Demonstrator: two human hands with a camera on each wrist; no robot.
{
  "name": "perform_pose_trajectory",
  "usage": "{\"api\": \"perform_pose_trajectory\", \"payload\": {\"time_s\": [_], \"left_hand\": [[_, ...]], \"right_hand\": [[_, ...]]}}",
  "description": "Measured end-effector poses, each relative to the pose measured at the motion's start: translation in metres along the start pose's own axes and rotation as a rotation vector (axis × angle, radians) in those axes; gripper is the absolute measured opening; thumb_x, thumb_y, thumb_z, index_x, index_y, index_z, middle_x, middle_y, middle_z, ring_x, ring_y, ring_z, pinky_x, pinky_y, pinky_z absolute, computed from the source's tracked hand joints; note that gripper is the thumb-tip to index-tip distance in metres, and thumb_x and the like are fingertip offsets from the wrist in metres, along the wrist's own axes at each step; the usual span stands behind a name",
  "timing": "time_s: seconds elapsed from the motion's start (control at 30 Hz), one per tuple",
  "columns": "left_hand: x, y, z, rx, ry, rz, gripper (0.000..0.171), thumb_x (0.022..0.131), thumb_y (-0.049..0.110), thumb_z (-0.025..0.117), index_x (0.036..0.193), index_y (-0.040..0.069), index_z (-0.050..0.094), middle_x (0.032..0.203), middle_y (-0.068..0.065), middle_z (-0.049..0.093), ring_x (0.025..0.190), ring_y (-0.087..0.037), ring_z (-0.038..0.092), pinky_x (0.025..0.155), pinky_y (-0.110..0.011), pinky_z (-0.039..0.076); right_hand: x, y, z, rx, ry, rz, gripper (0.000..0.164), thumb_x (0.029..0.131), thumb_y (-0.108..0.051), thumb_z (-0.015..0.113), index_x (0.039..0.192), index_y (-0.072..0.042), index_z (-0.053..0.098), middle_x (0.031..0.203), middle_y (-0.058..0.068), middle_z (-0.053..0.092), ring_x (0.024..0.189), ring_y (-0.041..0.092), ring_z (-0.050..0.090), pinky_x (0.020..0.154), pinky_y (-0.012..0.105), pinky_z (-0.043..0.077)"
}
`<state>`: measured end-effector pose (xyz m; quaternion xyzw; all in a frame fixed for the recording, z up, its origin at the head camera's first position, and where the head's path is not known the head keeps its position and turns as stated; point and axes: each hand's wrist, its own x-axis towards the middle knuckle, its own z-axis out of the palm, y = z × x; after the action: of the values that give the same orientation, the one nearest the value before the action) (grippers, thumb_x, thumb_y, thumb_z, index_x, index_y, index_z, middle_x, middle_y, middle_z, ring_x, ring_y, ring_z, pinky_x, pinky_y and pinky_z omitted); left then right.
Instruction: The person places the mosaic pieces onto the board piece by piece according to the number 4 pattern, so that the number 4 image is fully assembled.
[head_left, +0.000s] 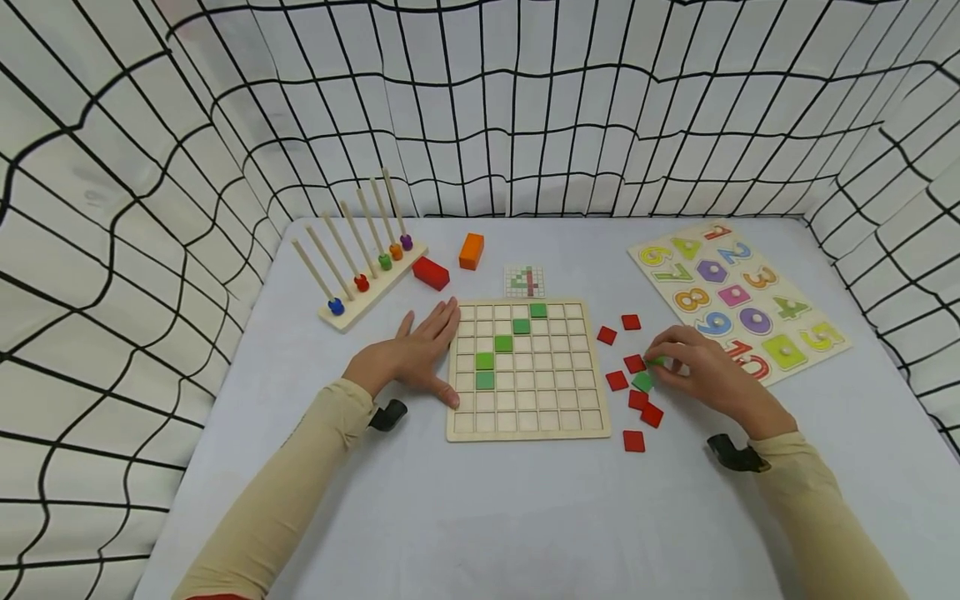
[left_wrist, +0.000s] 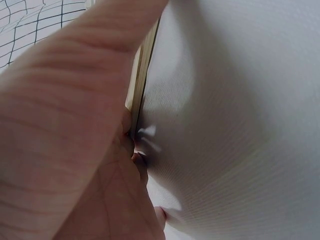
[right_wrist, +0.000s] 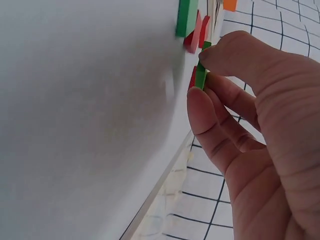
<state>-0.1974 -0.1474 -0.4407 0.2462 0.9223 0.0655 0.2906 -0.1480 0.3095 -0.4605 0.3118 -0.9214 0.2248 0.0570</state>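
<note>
Here's the right hand [head_left: 705, 375], its grip closed neatly, thumb and fingertips pinching a green tile [right_wrist: 201, 77], right of the board and among the loose pieces. Across on the other side, the left hand [head_left: 414, 357] lies with thumb and fingers well apart, touching the left edge of the board [head_left: 528, 437], its grip clamped on nothing. Five green tiles [head_left: 503, 343] sit in the board's squares, stepping up in a diagonal, the lowest two stacked in one column! Beside the right hand, another green piece [head_left: 642, 382] lies loose with seven red tiles [head_left: 633, 441] scattered around it.

Now the lettering: the puzzle [head_left: 733, 296], tilted beyond the right hand, reads 1 to 10 in coloured numerals, with knobbed shapes in between. Just past the board's far edge, a small card [head_left: 524, 282] shows a grid of green and red squares. Further left, a red block [head_left: 431, 273] and an orange block [head_left: 472, 251] rest near the peg rack [head_left: 382, 287] with its coloured beads, all on the white desk [head_left: 480, 517], black net [head_left: 517, 137] behind.
</note>
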Motion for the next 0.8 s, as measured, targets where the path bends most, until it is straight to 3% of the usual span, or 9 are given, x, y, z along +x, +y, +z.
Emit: {"api": "perform_pose_trajectory", "payload": {"time_s": [0.27, 0.57, 0.8], "left_hand": [[-0.002, 0.003, -0.002, -0.002, -0.002, -0.004, 0.148, 0.079, 0.068, 0.086, 0.17, 0.004, -0.011, 0.181, -0.013, -0.02, 0.169, -0.035, -0.017, 0.132, -0.069, -0.01], [-0.002, 0.001, 0.0, -0.009, 0.007, -0.007, 0.149, 0.078, 0.068, 0.086, 0.17, 0.004, -0.011, 0.181, -0.013, -0.019, 0.169, -0.035, -0.016, 0.132, -0.069, -0.009], [-0.001, 0.0, 0.001, -0.007, 0.006, -0.008, 0.148, 0.078, 0.068, 0.087, 0.171, 0.004, -0.01, 0.181, -0.013, -0.02, 0.169, -0.034, -0.017, 0.133, -0.068, -0.01]], "right_hand": [[0.012, -0.016, 0.003, 0.013, -0.058, -0.013, 0.028, 0.084, 0.003, 0.088, 0.108, -0.01, 0.082, 0.113, 0.006, 0.07, 0.105, 0.018, 0.063, 0.08, 0.034, 0.066], [0.027, -0.029, 0.012, 0.029, -0.032, -0.128, 0.027, 0.081, 0.004, 0.09, 0.104, -0.007, 0.081, 0.113, 0.009, 0.067, 0.1, 0.018, 0.063, 0.076, 0.035, 0.066], [0.041, -0.043, 0.018, 0.086, -0.11, -0.141, 0.023, 0.087, 0.0, 0.087, 0.108, -0.007, 0.081, 0.117, 0.009, 0.066, 0.104, 0.021, 0.064, 0.081, 0.036, 0.065]]}}
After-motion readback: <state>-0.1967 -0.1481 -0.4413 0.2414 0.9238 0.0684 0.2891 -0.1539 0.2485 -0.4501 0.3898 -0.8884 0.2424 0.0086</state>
